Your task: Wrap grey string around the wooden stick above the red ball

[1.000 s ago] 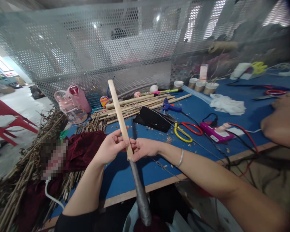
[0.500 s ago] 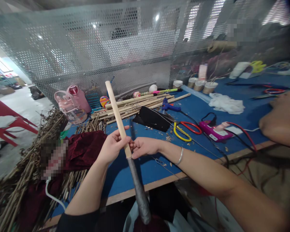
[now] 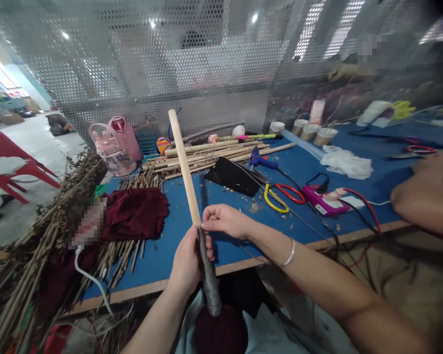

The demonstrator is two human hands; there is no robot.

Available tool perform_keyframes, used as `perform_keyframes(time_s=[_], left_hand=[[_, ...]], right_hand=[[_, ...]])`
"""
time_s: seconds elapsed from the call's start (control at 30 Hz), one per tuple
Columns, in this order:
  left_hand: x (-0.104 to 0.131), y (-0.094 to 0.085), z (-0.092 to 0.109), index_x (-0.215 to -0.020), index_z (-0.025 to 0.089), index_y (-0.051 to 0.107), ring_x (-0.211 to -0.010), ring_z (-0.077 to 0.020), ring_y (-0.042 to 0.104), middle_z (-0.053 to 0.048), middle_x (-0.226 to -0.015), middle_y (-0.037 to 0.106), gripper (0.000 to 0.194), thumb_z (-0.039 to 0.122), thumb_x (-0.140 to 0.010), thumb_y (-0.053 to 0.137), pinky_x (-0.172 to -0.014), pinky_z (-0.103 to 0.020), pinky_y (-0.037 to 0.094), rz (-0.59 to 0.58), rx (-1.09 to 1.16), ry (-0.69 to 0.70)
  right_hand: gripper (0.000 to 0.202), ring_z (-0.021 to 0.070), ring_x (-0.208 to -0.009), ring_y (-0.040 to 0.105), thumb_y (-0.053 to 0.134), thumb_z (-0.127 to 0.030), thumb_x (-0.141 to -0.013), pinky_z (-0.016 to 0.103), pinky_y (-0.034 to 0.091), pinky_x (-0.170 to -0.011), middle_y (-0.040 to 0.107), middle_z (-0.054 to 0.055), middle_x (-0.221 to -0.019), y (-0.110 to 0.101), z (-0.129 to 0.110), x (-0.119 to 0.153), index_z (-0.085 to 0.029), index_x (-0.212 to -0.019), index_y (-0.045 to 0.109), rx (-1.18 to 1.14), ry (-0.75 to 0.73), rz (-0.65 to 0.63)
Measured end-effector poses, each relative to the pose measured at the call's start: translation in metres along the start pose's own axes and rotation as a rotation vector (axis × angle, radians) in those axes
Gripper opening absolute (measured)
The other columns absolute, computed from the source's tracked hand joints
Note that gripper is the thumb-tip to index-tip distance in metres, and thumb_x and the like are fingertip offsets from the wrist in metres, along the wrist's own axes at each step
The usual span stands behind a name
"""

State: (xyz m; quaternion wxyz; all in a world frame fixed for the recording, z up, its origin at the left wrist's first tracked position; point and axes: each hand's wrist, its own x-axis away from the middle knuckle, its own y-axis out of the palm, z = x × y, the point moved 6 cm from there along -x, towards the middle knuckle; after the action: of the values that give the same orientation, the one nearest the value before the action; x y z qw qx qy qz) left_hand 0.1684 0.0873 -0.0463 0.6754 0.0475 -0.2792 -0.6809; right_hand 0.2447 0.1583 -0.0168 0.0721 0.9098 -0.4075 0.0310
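Observation:
A pale wooden stick [image 3: 183, 162] stands tilted in front of me, its lower part covered by a dark grey wrapping [image 3: 209, 280]. At its bottom end is a round maroon cloth-covered thing [image 3: 221, 332] by my lap. My left hand [image 3: 190, 258] is closed round the grey part, just below the bare wood. Where wood and wrapping meet, my right hand [image 3: 223, 221] pinches with thumb and forefinger at the edge; whatever is between the fingertips is too small to make out. A silver bangle [image 3: 290, 252] circles my right wrist.
On the blue table [image 3: 225, 258] lie wooden sticks [image 3: 214, 155], a black cloth [image 3: 234, 177], a blue glue gun [image 3: 262, 160], yellow-and-red-handled scissors [image 3: 276, 196] and a purple power strip [image 3: 325, 201]. Maroon cloth [image 3: 136, 214] and dry stalks are at left. Another person's arm [image 3: 424, 191] rests at right.
My left hand has slid down from the bare wood to the grey wrapping. My right hand stays at the joint, its fingers now pinched at the wrapping's edge.

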Motion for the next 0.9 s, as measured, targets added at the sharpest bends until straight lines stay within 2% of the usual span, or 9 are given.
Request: perform_keyframes(time_s=[0.1,0.23,0.43,0.53,0.63,0.7,0.77,0.83,0.9], left_hand=[[-0.006,0.009,0.003,-0.07,0.017,0.042,-0.039,-0.0057,0.034,0.006,-0.05,0.04,0.031,0.047,-0.079,0.045,-0.041,-0.02,0.029,-0.027,0.199,-0.023],[-0.005,0.017,0.003,-0.071,0.018,0.041,-0.038,-0.0047,0.031,0.006,-0.05,0.038,0.022,0.038,-0.079,0.043,-0.04,-0.019,0.026,-0.093,0.207,-0.018],[-0.001,0.007,-0.001,-0.071,0.018,0.04,-0.035,-0.0035,0.025,0.008,-0.047,0.036,0.019,0.036,-0.077,0.043,-0.036,-0.017,0.021,-0.095,0.197,-0.059],[0.003,0.005,-0.003,-0.072,0.018,0.041,-0.034,-0.0033,0.024,0.008,-0.047,0.037,0.021,0.039,-0.077,0.043,-0.035,-0.016,0.021,-0.149,0.224,-0.082],[0.004,0.004,-0.004,-0.076,0.019,0.043,-0.033,-0.0036,0.024,0.008,-0.045,0.038,0.025,0.043,-0.078,0.043,-0.034,-0.016,0.022,-0.191,0.27,-0.07],[0.003,0.004,-0.003,-0.078,0.019,0.044,-0.032,-0.004,0.026,0.007,-0.045,0.04,0.027,0.045,-0.079,0.044,-0.033,-0.016,0.022,-0.208,0.281,-0.047],[0.0,0.004,-0.001,-0.078,0.018,0.044,-0.033,-0.0051,0.032,0.005,-0.049,0.045,0.028,0.046,-0.079,0.047,-0.033,-0.016,0.025,-0.217,0.276,-0.031],[-0.002,0.003,0.003,-0.077,0.017,0.046,-0.039,-0.007,0.042,0.002,-0.056,0.05,0.029,0.045,-0.077,0.052,-0.035,-0.017,0.031,-0.192,0.248,-0.029],[-0.002,0.0,0.006,-0.079,0.016,0.048,-0.049,-0.0084,0.049,0.0,-0.063,0.053,0.029,0.045,-0.077,0.053,-0.044,-0.019,0.04,-0.121,0.166,-0.028]], right_hand=[[0.029,0.0047,-0.049,0.037,0.067,-0.036,-0.069,0.018,0.027,-0.048,0.045,-0.005,-0.053,0.001,-0.005,0.012,-0.012,-0.07,0.051,0.022,-0.066,0.067],[0.025,0.0054,-0.049,0.039,0.067,-0.033,-0.069,0.019,0.028,-0.049,0.047,-0.004,-0.054,0.001,-0.009,0.019,-0.012,-0.068,0.052,0.008,-0.11,0.076],[0.027,0.0059,-0.049,0.043,0.068,-0.034,-0.066,0.019,0.029,-0.048,0.054,-0.001,-0.058,0.007,0.003,0.025,-0.012,-0.067,0.051,-0.106,-0.097,0.153],[0.027,0.004,-0.045,0.035,0.069,-0.033,-0.066,0.018,0.024,-0.044,0.047,-0.004,-0.052,0.013,0.006,0.028,-0.012,-0.066,0.051,-0.089,-0.095,0.159],[0.027,0.0028,-0.044,0.03,0.068,-0.031,-0.068,0.017,0.02,-0.043,0.041,-0.007,-0.048,0.016,0.006,0.027,-0.012,-0.066,0.05,-0.101,-0.085,0.116],[0.026,0.002,-0.042,0.029,0.069,-0.03,-0.068,0.016,0.019,-0.042,0.04,-0.008,-0.048,0.015,0.005,0.022,-0.012,-0.075,0.051,-0.133,-0.069,0.054],[0.031,0.0018,-0.04,0.029,0.069,-0.029,-0.068,0.016,0.02,-0.041,0.043,-0.009,-0.049,0.014,0.002,0.016,-0.013,-0.089,0.052,-0.136,-0.036,-0.059],[0.036,0.0026,-0.04,0.034,0.068,-0.031,-0.069,0.017,0.024,-0.042,0.048,-0.006,-0.052,0.013,-0.002,0.011,-0.012,-0.096,0.053,-0.107,-0.01,-0.174],[0.035,0.0031,-0.042,0.035,0.067,-0.032,-0.069,0.017,0.024,-0.043,0.049,-0.004,-0.053,0.009,-0.006,0.008,-0.009,-0.093,0.056,-0.06,-0.009,-0.185]])
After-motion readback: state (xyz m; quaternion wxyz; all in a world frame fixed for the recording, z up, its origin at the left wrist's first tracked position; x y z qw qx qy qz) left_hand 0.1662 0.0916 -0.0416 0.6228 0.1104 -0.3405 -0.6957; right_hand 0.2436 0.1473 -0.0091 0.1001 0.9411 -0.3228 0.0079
